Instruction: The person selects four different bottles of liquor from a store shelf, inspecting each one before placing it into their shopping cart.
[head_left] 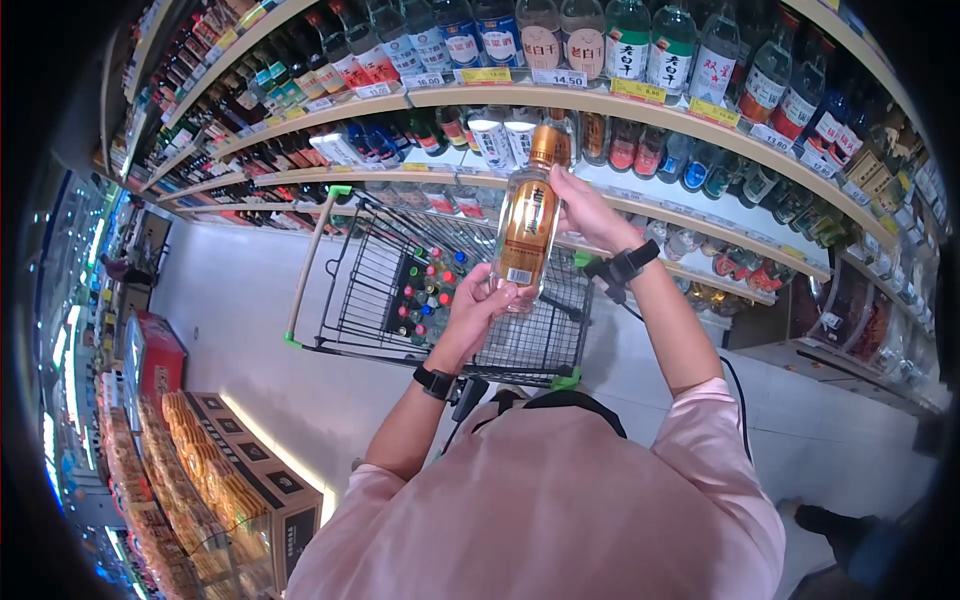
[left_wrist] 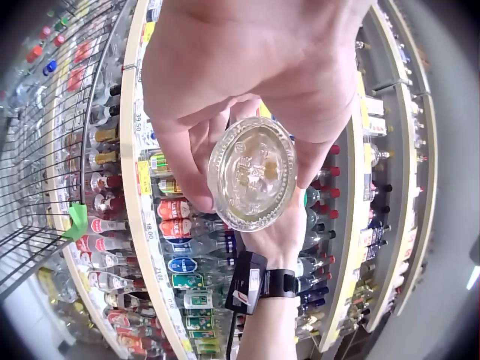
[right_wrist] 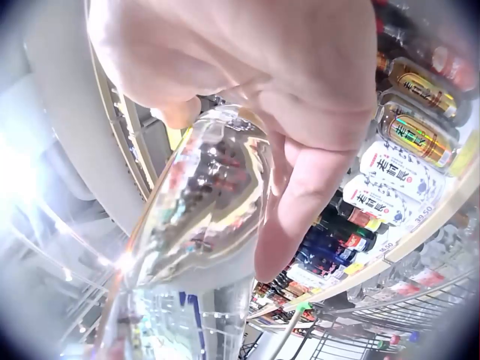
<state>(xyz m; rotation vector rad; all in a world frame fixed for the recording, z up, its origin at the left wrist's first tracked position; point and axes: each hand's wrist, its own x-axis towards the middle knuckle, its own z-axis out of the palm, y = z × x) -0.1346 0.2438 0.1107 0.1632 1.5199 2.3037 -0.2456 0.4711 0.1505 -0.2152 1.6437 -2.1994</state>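
Around the frame's upper middle, the left hand (head_left: 471, 312) had its fingers around the base of a clear glass, gold-labelled bottle (head_left: 529, 222); rightward, the right hand (head_left: 592, 212) gripped near its neck. Loosened fingers could have let the smooth glass slip.

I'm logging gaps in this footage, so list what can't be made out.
Head view: small print on the held bottle, too small.
Head view: labels on the bottles in the cart, too small.
Right wrist view: the held bottle's top end, hidden by the right hand.
Left wrist view: the front label, out of sight behind the bottle's base.
Left wrist view: the rest of the cart, cut off by the left edge.
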